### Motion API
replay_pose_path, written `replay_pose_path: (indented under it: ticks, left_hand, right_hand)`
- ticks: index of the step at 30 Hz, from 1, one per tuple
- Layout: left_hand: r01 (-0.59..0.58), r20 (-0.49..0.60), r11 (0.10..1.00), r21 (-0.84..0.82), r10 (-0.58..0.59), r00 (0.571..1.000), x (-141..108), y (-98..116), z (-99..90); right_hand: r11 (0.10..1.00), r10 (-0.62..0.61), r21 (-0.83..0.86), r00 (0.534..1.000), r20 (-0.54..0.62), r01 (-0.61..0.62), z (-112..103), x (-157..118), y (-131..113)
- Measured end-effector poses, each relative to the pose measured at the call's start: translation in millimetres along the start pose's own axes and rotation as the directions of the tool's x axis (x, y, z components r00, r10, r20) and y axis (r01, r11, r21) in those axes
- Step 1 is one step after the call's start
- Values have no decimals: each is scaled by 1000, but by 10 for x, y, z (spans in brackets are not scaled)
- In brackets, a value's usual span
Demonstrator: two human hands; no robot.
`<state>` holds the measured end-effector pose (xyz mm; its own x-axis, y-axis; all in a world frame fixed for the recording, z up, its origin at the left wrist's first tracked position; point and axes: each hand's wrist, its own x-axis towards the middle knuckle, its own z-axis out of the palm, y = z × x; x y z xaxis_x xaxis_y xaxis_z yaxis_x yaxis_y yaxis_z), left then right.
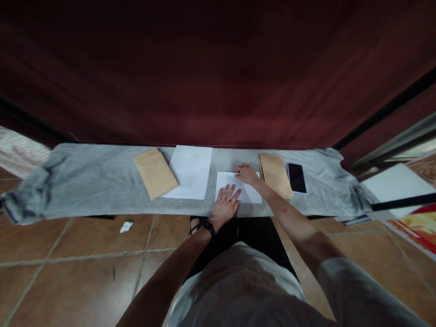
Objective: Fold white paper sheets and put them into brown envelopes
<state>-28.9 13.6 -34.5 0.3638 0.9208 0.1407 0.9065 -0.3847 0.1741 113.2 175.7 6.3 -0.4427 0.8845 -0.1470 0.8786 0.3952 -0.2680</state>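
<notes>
Taking the small white sheet of paper (250, 194) as the clock's centre, one crumpled white scrap (126, 226) lies on the tiled floor between eight and nine. On the grey cloth (85, 181), one kraft-paper envelope (156, 173) sits tilted near nine, its right corner over one large white sheet (190, 172), between nine and ten; whether more sheets lie beneath, I cannot tell. The left hand (226, 203), with one dark wristwatch (209, 227), presses at seven to eight, fingers spread flat on the small sheet. The right hand (247, 174) is at one, fingers bent at that sheet's far edge; I cannot tell whether they pinch it. One pile of kraft-paper envelopes (276, 176), at least two, lies between two and three, with one smartphone (297, 178) just beside it near three.
</notes>
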Motion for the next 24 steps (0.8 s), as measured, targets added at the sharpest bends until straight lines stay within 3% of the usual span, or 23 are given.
replay_pose_path:
  ticks: [9,16,19,22,24]
  left_hand:
    - [-43,-65,999,3,43,997,-50,10,-2]
    - [-79,-87,997,0,78,993,-68,45,-89]
    - [-83,-145,994,-71,72,987,-127,56,-171]
    - [0,-290,966,-260,-78,954,-202,44,-231]
    - [73,-375,880,-469,-273,886,-220,16,-253]
  right_hand:
    - [998,5,70,1000,23,-7,-161,-179,-27]
    - [983,-48,173,997,-61,58,-409,-346,-38]
    - [966,-51,244,989,-139,84,-575,-403,14]
    - [848,-14,506,962,-271,155,-738,-461,89]
    - [688,48,693,940,-337,213,-825,-518,123]
